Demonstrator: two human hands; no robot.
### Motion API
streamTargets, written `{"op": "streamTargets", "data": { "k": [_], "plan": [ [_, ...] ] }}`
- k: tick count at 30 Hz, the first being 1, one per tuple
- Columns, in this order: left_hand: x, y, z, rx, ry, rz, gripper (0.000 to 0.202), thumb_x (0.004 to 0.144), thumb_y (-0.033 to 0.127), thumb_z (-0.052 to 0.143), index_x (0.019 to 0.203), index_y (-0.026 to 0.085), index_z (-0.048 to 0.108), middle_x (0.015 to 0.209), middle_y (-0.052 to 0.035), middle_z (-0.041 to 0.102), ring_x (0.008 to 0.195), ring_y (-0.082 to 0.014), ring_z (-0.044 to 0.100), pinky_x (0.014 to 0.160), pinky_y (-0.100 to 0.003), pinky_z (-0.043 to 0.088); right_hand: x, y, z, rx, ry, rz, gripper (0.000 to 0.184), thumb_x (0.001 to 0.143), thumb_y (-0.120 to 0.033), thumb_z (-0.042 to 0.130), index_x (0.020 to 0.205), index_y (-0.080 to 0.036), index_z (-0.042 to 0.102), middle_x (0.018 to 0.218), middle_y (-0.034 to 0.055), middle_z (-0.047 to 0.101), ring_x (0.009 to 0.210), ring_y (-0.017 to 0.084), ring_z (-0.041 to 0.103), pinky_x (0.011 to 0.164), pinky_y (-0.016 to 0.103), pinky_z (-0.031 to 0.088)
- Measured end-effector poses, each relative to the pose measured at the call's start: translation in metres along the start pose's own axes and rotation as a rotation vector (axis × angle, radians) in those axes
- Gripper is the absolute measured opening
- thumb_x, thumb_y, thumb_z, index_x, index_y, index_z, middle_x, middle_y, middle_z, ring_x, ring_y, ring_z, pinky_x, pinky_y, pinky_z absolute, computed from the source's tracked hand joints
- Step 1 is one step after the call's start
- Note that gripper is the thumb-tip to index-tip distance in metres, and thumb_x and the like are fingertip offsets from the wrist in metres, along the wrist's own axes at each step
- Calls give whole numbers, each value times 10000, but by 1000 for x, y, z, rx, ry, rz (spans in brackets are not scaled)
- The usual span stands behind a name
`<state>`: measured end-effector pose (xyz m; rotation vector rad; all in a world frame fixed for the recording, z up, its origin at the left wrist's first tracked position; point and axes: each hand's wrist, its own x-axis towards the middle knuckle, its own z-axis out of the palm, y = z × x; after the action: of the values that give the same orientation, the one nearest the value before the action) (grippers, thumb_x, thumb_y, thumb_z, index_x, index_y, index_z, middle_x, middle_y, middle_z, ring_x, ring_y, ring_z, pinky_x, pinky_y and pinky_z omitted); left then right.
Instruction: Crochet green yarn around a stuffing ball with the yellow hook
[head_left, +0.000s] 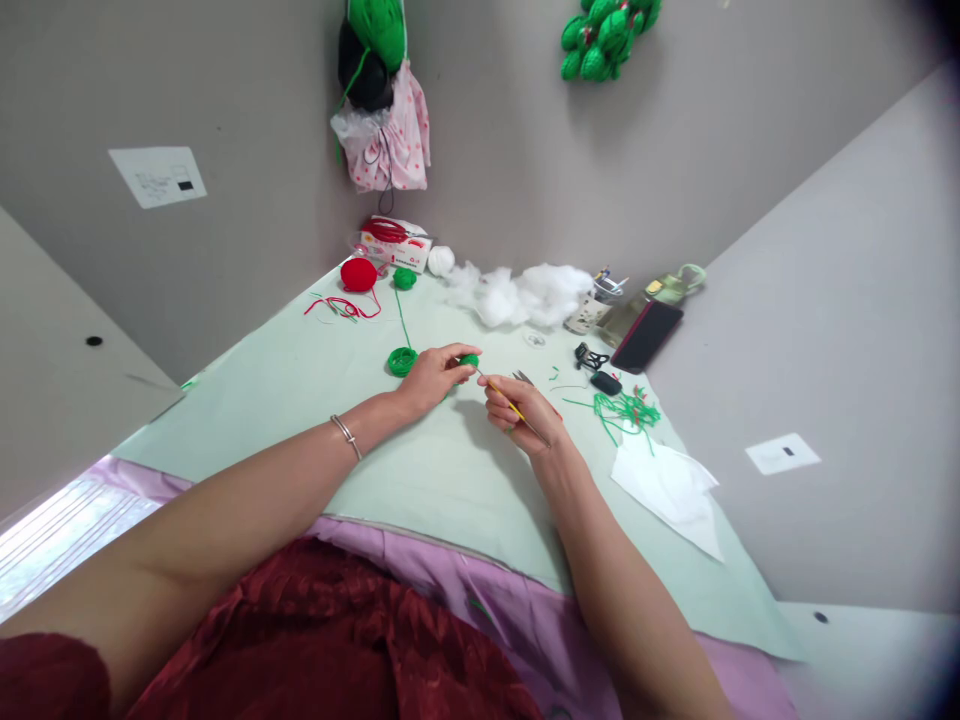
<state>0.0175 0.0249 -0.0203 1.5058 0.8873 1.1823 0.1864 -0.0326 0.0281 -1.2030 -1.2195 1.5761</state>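
Between its fingertips my left hand [433,382] pinches a small green crochet piece [469,361] above the middle of the table. My right hand [517,408] is closed round a crochet hook [513,406] with a yellow handle, its thin tip pointing at the green piece. Just left of my left hand lies a coil of green yarn [402,361], with a strand leading up to a green yarn ball [404,278]. Scissors [523,378], partly hidden, lie behind my right hand.
White stuffing [517,294] lies at the back, beside a red yarn ball [358,274] and a box [397,246]. On the right are a phone [647,337], green yarn scraps [626,408] and white paper [666,490]. Grey panels [487,150] enclose the table [450,470].
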Motion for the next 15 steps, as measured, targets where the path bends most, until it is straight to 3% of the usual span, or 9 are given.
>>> {"op": "streamTargets", "data": {
  "k": [5, 10, 15],
  "plan": [
    [-3, 10, 1, 28, -20, -9, 266, 826, 238, 651, 1059, 200, 773, 798, -11, 730, 690, -149, 651, 740, -274, 509, 0, -1, 2, -3, 31, -36, 246, 738, -422, 680, 793, -193, 608, 550, -109, 306, 446, 54, 168, 461, 246, 167],
    [-2, 13, 2, 29, -58, -26, 229, 840, 219, 614, 1008, 172, 762, 717, 12, 700, 614, -128, 604, 675, -261, 499, -1, 4, 11, -91, 136, -142, 276, 756, -453, 682, 784, -190, 603, 504, -103, 379, 416, 56, 244, 456, 252, 162],
    [1, 9, 0, -2, -100, -31, 137, 910, 261, 666, 970, 148, 713, 710, 25, 660, 601, -117, 590, 658, -282, 523, -5, 9, 22, -238, 219, -259, 217, 786, -375, 729, 773, -179, 637, 503, -80, 445, 477, 80, 327, 480, 265, 199]
  ]
}}
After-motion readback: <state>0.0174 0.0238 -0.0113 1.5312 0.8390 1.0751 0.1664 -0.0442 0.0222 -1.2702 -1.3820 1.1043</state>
